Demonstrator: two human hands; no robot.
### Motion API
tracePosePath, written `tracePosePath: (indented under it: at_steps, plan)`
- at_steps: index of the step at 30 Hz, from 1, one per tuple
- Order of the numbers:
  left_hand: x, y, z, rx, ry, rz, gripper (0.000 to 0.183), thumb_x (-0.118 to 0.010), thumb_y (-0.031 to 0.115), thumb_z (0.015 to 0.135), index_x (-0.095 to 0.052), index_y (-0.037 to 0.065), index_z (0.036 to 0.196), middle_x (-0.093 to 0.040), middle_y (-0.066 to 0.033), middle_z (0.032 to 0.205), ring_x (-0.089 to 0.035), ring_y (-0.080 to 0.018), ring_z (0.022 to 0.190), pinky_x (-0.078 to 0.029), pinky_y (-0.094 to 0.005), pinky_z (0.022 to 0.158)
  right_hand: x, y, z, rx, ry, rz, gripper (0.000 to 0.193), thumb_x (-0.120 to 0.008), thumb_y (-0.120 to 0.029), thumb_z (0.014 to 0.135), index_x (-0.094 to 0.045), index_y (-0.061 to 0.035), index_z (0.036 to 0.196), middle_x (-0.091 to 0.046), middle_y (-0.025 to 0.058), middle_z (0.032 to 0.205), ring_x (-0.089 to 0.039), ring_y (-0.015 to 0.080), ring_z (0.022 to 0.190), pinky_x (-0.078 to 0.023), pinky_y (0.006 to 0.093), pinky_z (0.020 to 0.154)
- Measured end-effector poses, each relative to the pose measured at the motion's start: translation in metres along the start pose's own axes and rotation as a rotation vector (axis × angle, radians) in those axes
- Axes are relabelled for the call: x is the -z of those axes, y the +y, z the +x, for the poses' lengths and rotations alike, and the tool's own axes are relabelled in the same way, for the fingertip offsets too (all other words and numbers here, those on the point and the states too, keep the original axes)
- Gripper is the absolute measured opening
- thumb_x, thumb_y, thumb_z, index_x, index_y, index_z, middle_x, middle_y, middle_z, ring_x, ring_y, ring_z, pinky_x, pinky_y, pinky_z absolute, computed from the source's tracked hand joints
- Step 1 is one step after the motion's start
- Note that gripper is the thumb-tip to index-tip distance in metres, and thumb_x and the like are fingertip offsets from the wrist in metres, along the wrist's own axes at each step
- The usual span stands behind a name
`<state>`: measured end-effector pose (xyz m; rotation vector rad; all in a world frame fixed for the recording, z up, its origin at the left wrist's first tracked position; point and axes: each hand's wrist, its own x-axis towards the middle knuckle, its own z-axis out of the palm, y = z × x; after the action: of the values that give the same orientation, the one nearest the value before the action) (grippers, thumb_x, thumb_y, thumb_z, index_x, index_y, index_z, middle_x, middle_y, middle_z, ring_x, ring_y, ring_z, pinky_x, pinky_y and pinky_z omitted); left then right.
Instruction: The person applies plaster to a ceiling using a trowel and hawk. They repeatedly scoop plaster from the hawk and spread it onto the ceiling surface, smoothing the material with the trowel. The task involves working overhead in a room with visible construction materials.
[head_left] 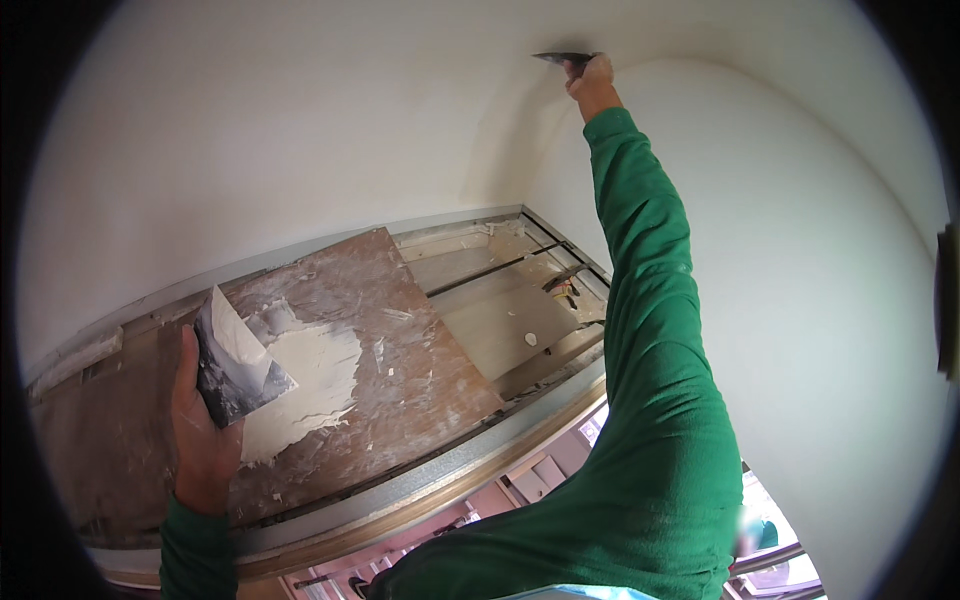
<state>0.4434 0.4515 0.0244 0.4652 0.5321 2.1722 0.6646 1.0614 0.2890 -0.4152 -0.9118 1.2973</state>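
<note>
My left hand [203, 445], at the lower left, is closed on a wide putty knife [232, 385]. White putty is heaped on that blade, which is held up over a brown board [425, 375]. On the board lies a spread patch of white putty [318, 368], just right of the blade. With my right arm stretched far up, my right hand [592, 80] grips a second putty knife [562, 57] by its handle. Its dark blade is at the pale wall [350, 110], near the corner; whether its edge touches is too small to tell.
The board rests on a metal-edged frame [470, 455] with dark bars. Right of the board, some small tools [567, 290] lie inside the frame. A smooth white wall [820, 280] rises on the right. Below the frame's near edge, a pink-toned room with furniture [540, 478] shows far down.
</note>
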Motion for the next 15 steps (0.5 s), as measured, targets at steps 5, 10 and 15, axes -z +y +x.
tracePosePath:
  at_steps: [5,10,15]
  plan:
    - [-0.007,-0.001,-0.003,0.005,-0.1,0.057,0.049,-0.058,0.012,0.09,-0.041,0.0,0.133,-0.053,-0.0083,0.127,-0.05,-0.0167,0.116,-0.037,-0.0312,0.101,0.005,-0.069,-0.034,0.166,-0.039,0.113,0.026,-0.033,-0.027,0.088,-0.056,-0.0166,0.093,-0.064,0.0008,0.075,-0.058,0.0162,0.056,-0.029,0.0279,0.049]
    - [-0.018,-0.004,-0.008,-0.036,-0.093,0.211,0.038,-0.055,0.035,0.094,-0.055,0.008,0.12,-0.06,-0.0006,0.115,-0.056,-0.0128,0.106,-0.041,-0.0298,0.094,0.015,-0.13,-0.081,0.246,0.007,0.182,0.029,-0.033,-0.032,0.089,-0.053,-0.0156,0.103,-0.064,0.0015,0.089,-0.061,0.0167,0.074,-0.029,0.0275,0.053]
    - [-0.012,-0.004,-0.006,-0.016,-0.034,0.214,0.044,-0.058,0.038,0.091,-0.055,0.005,0.12,-0.06,-0.0024,0.116,-0.056,-0.0147,0.105,-0.041,-0.0306,0.095,0.037,-0.19,-0.107,0.345,-0.063,0.229,0.033,-0.032,-0.034,0.091,-0.05,-0.0139,0.111,-0.063,0.0043,0.098,-0.059,0.0169,0.082,-0.03,0.028,0.057]
